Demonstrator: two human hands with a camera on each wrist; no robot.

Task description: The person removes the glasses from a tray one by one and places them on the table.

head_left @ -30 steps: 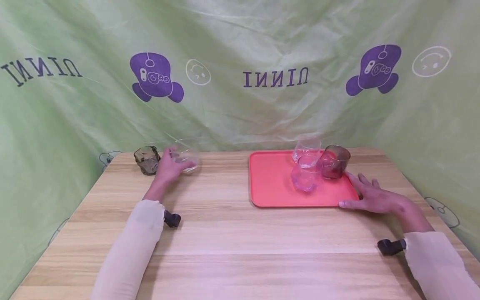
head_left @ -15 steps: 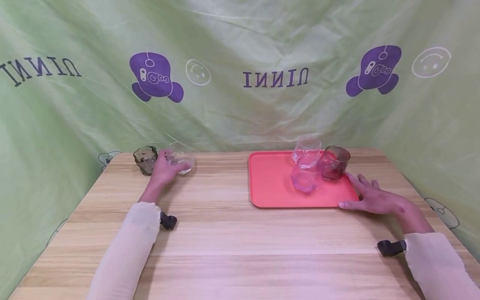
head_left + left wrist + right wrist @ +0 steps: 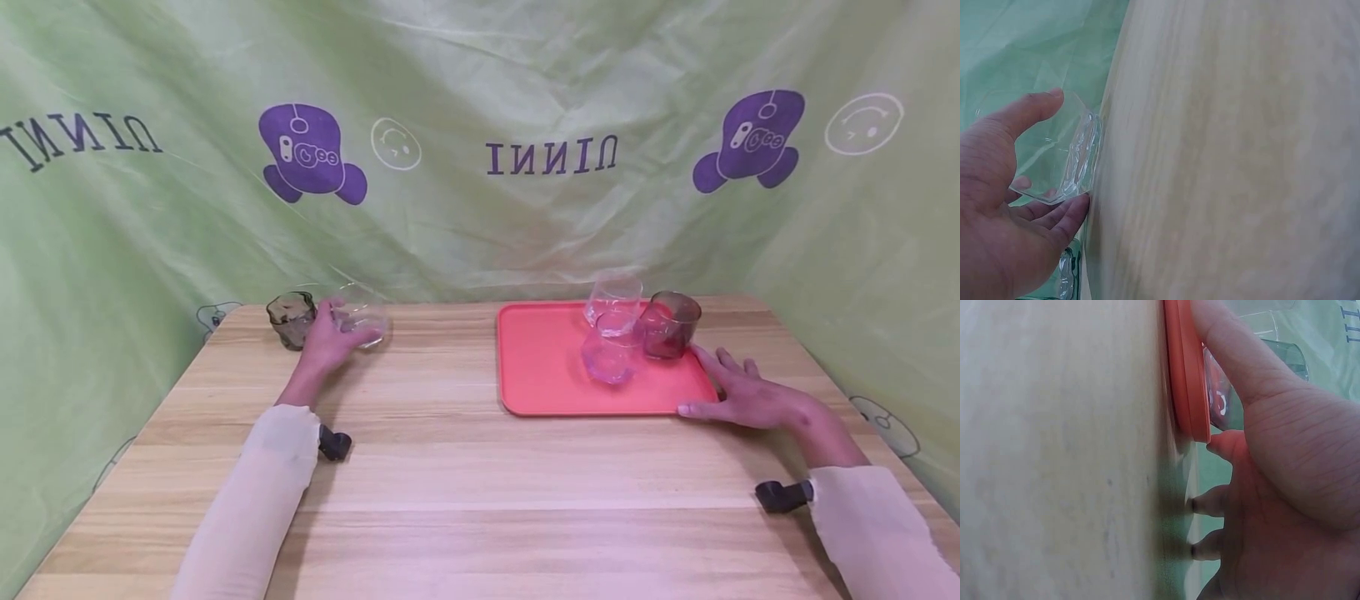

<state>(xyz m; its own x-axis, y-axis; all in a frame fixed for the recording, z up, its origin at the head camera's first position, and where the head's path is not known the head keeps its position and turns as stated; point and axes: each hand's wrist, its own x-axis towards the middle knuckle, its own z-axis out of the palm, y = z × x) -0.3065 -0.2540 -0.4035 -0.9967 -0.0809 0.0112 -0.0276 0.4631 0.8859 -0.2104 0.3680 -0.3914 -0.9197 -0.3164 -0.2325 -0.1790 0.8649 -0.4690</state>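
Note:
At the back left of the table, my left hand point(image 3: 324, 340) holds a clear glass point(image 3: 369, 308), thumb on one side and fingers on the other. The left wrist view shows the glass's thick base point(image 3: 1082, 156) upright at the tabletop. Just left of that hand stands a smoky dark glass point(image 3: 288, 323), partly hidden by the fingers. My right hand point(image 3: 750, 402) rests with spread fingers at the front right corner of a red tray point(image 3: 540, 375). Its thumb lies along the front edge, its index fingertip at the right edge.
Grouped on the tray's right half are a clear glass point(image 3: 611, 292) at the back, another clear glass point(image 3: 609, 360) in front, and a dark glass point(image 3: 671, 327) beside them. A green printed cloth point(image 3: 450, 225) hangs behind the wooden table point(image 3: 480, 492).
My left hand shifted slightly left with the clear glass, closer to the dark one, then stayed almost still over the last half second. The right hand and tray have not moved.

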